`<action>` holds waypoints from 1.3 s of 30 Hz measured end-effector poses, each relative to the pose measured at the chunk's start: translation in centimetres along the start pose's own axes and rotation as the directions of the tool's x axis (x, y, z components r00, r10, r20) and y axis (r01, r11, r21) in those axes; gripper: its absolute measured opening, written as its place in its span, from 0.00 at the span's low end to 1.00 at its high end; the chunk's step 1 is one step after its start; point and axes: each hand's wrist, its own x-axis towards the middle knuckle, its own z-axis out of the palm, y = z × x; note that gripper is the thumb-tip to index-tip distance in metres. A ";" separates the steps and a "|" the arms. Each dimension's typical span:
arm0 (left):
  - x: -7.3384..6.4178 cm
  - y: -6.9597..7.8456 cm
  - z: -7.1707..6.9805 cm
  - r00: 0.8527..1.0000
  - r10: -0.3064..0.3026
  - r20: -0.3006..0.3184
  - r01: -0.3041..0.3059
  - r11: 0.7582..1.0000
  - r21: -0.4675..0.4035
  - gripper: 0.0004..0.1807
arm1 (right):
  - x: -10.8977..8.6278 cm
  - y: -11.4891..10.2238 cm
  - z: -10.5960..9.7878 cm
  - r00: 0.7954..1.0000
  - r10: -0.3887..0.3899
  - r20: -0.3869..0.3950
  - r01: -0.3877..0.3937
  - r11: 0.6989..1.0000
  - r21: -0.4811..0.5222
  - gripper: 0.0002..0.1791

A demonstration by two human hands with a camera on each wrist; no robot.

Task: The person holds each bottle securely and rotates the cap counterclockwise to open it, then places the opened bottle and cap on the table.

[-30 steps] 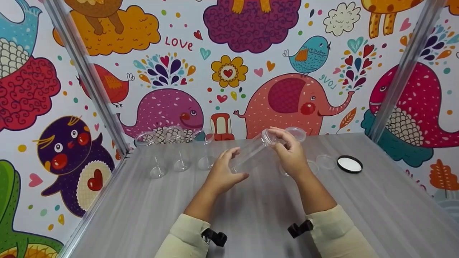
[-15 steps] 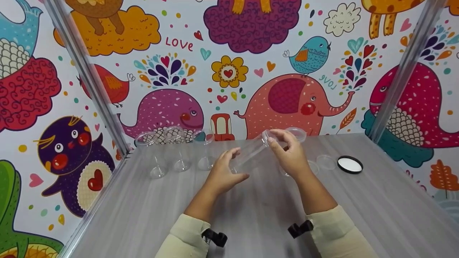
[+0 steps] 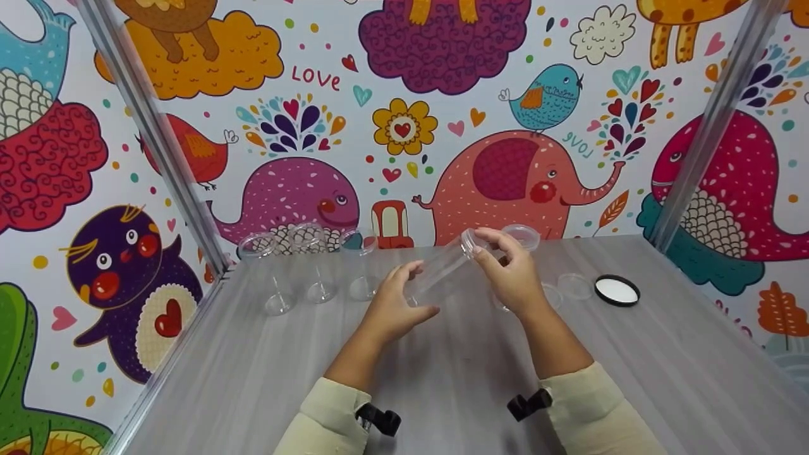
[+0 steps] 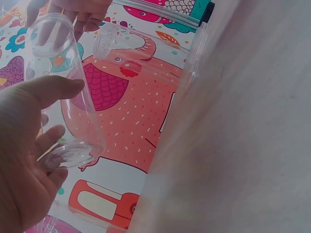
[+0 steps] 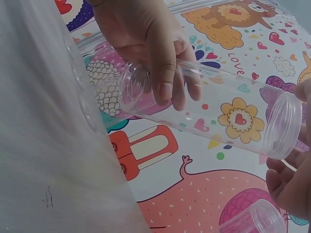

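Note:
A clear plastic jar (image 3: 442, 262) hangs tilted over the table between my two hands, its base low on the left and its ridged mouth high on the right. My left hand (image 3: 393, 309) holds the base end, thumb on one side and fingers on the other, as the left wrist view shows with the jar's base (image 4: 70, 154) by the fingers. My right hand (image 3: 513, 272) grips the mouth end, thumb on the near side of the rim (image 5: 284, 126) and fingers round the far side. Only the wallpaper shows through the jar's wall.
To the left, 3 similar clear jars (image 3: 278, 303) stand upright in a row. Another clear jar (image 3: 523, 236) stands behind my right hand. Right of it lie a clear disc (image 3: 575, 285) and a black-rimmed white round lid (image 3: 617, 291). A patterned wall (image 3: 404, 189) closes the back.
My right thumb has shifted up and leftward along the jar's rim, and that hand has turned slightly. The left hand and the jar stay nearly in place.

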 end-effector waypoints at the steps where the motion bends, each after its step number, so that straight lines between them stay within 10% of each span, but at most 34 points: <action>1: 0.0 0.0 0.0 1.000 -0.002 0.000 0.002 1.000 -0.003 0.47 | 0.0 0.0 0.0 1.000 -0.006 0.003 0.006 1.000 0.017 0.20; 22: 0.1 -0.2 0.0 1.000 0.001 0.010 -0.001 1.000 -0.016 0.48 | 0.1 0.1 0.0 0.998 -0.064 0.024 0.063 0.996 0.059 0.19; 39: 0.1 -0.2 0.1 1.000 0.012 0.013 -0.012 1.000 -0.014 0.47 | 0.3 0.1 0.0 0.997 0.061 -0.038 -0.064 0.996 -0.067 0.26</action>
